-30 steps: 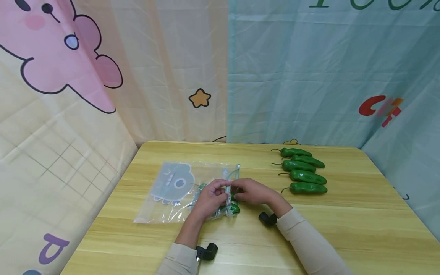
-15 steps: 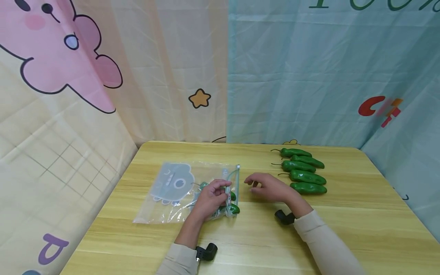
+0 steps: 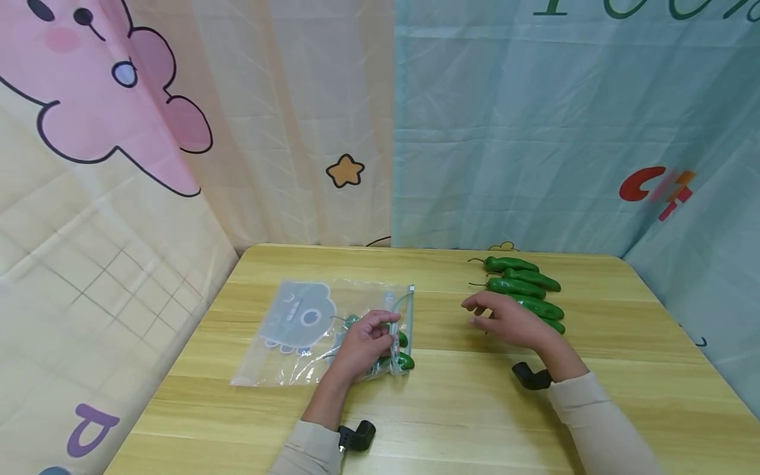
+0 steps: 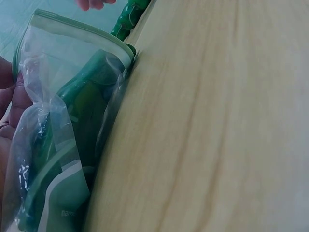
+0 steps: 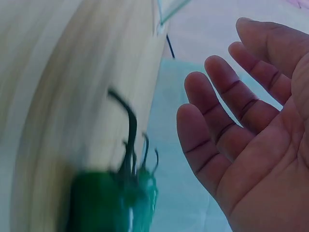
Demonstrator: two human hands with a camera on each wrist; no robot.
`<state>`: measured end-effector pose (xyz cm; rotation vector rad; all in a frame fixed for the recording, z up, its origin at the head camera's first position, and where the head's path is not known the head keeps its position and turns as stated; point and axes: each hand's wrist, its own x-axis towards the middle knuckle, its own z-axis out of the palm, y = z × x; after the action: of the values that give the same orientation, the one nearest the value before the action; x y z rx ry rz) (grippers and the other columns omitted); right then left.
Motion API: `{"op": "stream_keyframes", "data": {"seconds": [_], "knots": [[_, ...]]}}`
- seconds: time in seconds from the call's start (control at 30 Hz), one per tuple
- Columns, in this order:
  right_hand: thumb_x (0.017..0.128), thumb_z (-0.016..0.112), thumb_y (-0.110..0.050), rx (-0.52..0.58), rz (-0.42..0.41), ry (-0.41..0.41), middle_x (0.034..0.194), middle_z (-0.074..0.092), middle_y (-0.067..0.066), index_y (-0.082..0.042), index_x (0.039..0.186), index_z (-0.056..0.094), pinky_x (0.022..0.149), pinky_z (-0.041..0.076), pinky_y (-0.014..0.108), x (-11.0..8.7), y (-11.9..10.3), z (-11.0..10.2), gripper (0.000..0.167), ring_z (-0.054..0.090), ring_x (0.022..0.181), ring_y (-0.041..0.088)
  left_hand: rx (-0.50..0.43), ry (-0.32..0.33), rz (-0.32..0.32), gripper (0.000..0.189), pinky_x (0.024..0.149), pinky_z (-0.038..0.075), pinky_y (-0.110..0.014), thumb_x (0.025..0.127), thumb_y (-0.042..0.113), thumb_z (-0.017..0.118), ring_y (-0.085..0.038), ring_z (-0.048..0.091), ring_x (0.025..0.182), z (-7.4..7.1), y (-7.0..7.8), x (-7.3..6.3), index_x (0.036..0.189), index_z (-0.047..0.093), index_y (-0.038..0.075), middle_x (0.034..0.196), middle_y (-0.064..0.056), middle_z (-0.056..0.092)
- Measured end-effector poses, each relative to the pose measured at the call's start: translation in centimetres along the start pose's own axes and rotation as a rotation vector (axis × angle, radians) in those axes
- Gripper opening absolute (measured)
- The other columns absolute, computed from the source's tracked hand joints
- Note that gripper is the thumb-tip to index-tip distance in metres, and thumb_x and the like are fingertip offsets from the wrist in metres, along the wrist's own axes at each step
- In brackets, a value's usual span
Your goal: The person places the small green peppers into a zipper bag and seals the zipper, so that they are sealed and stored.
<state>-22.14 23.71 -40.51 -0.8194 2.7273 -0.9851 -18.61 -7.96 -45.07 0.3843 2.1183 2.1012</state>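
A clear zip bag (image 3: 267, 359) with a printed blue-grey figure lies flat on the table, its mouth facing right. Green peppers (image 4: 82, 92) show through the plastic near that mouth. My left hand (image 3: 363, 343) pinches the bag's upper edge between thumb and fingers, lifting the opening a little. To the right, my right hand (image 3: 507, 320) hovers over the near end of a row of loose green peppers (image 3: 513, 287), its fingers loosely bent and holding nothing. In the right wrist view, curved pepper stems (image 5: 129, 121) point up beside the palm, apart from it. The nearest loose peppers are partly hidden by that hand.
The wooden table (image 3: 427, 422) ends at the back against hanging printed curtains (image 3: 505, 132). A black wrist camera (image 3: 357, 435) sits on the left wrist, and another black camera (image 3: 531, 376) on the right.
My right hand has let go of the bag's mouth and travelled right, to above the near loose peppers. The left hand and the bag have stayed in place.
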Motion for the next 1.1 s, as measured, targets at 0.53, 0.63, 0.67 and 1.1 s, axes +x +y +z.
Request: {"op": "stream_keyframes", "data": {"seconds": [0.53,0.63,0.67,1.1], "knots": [[0.097,0.064,-0.015,-0.084,0.077,0.112,0.125,0.062,0.015,-0.001,0.128,0.061,0.090,0.051,0.052,-4.8,3.6,-2.8,0.034,0.057,0.115,0.037,0.000,-0.010,-0.011,0.040,0.065,0.054,-0.022,0.088,-0.012,0.056,-0.011,0.052,0.076,0.1,0.8,-0.3,0.128,0.059,-0.008,0.114,-0.013,0.056],[0.096,0.065,-0.013,-0.116,0.073,0.123,0.125,0.062,0.017,0.001,0.127,0.061,0.092,0.049,0.056,-5.3,4.1,-3.2,0.034,0.057,0.115,0.040,-0.011,-0.016,-0.022,0.040,0.066,0.053,-0.022,0.088,-0.013,0.055,-0.011,0.052,0.076,0.2,2.1,-0.8,0.128,0.058,-0.011,0.116,-0.016,0.055],[0.096,0.066,-0.013,-0.130,0.071,0.127,0.124,0.062,0.018,0.001,0.126,0.062,0.092,0.049,0.057,-5.4,4.3,-3.3,0.034,0.057,0.114,0.041,-0.015,-0.018,-0.026,0.040,0.066,0.053,-0.022,0.088,-0.013,0.055,-0.011,0.052,0.076,0.3,2.5,-0.9,0.128,0.057,-0.011,0.116,-0.017,0.055],[0.092,0.069,-0.010,-0.166,0.117,0.126,0.120,0.061,0.024,0.005,0.121,0.063,0.091,0.047,0.060,-7.0,6.8,-4.1,0.033,0.055,0.113,0.046,-0.023,0.006,-0.034,0.042,0.064,0.054,-0.022,0.087,-0.012,0.057,-0.011,0.053,0.078,0.0,0.1,0.0,0.129,0.058,-0.008,0.112,-0.011,0.056]]}}
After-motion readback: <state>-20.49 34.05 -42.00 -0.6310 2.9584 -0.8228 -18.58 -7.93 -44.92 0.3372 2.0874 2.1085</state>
